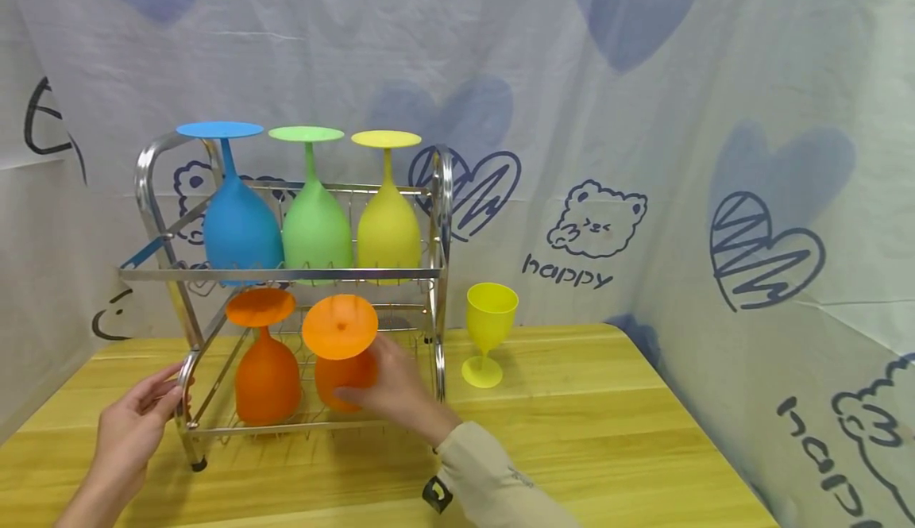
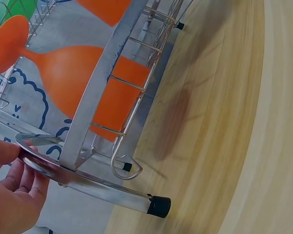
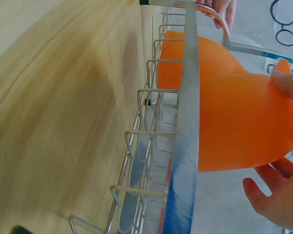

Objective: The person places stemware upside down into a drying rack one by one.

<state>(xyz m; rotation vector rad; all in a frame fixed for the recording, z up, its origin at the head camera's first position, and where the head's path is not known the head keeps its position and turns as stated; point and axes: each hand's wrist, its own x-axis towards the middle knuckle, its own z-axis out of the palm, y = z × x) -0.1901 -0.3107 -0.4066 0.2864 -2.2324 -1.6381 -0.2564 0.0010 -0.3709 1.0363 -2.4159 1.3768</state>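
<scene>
A two-tier metal dish rack (image 1: pixel 286 275) stands on the wooden table. My left hand (image 1: pixel 134 425) grips its curved left leg tube (image 2: pixel 44 165), thumb on one side and fingers on the other. Around the bowl of an upside-down orange goblet (image 1: pixel 340 326) at the lower tier, my right hand (image 1: pixel 400 393) curls its thumb and fingers. In the right wrist view, this goblet's bowl (image 3: pixel 244 122) is behind the front rail, its rim side toward the rack wires. A second orange goblet (image 1: pixel 268 377) sits upside down to its left.
Upside down on the upper tier are blue (image 1: pixel 241 226), green (image 1: pixel 316 226) and yellow (image 1: pixel 389 230) goblets. Another yellow goblet (image 1: pixel 492 314) stands upright on the table right of the rack. Behind hangs a printed cloth (image 1: pixel 543 155). A small black object (image 1: pixel 437 495) is near my right sleeve.
</scene>
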